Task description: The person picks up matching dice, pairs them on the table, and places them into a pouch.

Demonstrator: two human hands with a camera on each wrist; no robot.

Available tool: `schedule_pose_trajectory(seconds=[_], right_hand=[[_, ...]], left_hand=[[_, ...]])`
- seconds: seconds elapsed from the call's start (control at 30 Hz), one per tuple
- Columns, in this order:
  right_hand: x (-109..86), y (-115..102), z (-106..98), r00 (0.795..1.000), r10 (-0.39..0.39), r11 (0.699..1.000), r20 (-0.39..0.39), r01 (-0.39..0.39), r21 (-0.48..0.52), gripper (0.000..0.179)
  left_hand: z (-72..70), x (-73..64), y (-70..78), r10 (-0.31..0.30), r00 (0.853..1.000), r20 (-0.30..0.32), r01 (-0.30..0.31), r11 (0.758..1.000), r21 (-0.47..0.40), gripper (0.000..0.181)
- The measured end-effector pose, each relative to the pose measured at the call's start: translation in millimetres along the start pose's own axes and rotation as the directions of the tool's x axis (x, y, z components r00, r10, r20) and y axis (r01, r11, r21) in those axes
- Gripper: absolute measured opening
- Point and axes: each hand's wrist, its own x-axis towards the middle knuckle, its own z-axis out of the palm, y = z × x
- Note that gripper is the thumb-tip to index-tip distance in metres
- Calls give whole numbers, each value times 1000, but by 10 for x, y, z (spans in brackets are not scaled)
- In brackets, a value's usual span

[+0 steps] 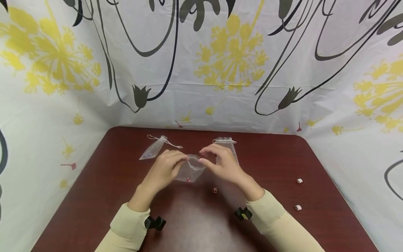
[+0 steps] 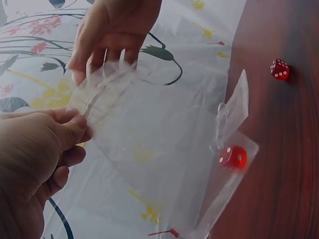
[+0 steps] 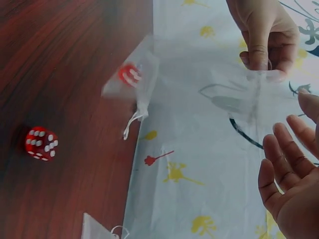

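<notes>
Head view: left hand (image 1: 162,169) pinches clear bag (image 1: 193,171), red die (image 1: 188,180) inside; right hand (image 1: 226,166), fingers loosely curved, beside its mouth. Dark-red table (image 1: 270,161) beneath both hands, floral white cloth (image 1: 189,73) beyond them.

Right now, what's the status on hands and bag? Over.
Left hand pinches clear bag at rim; right hand beside its mouth. Red die inside. Second red die loose nearby.
</notes>
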Motion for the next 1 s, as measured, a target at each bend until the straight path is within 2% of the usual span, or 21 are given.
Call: schedule_pose_trajectory(seconds=[0.17,0.33,0.53,0.73,0.9,1.0], right_hand=[[-116,58,-36,998,45,999,-32,-45,9,22],[-252,133,-65,995,72,997,-70,-72,7,24],[-420,218,-57,986,140,990,-94,-138,25,28],[-476,68,-112,975,181,983,-128,-181,10,24],[-535,-21,-140,971,200,979,-127,-202,-2,21],[-649,134,-85,969,224,975,-101,-224,8,20]], left_hand=[[10,-5,-52,-16,1000,-9,17,1000,6,13],[37,5,-113,-58,998,-12,59,998,31,13],[80,23,-156,-100,994,-36,101,994,37,14],[133,101,-225,-139,989,-59,141,989,41,13],[155,160,-303,-172,984,-50,175,983,52,11],[167,178,-338,-204,978,-49,206,978,38,11]])
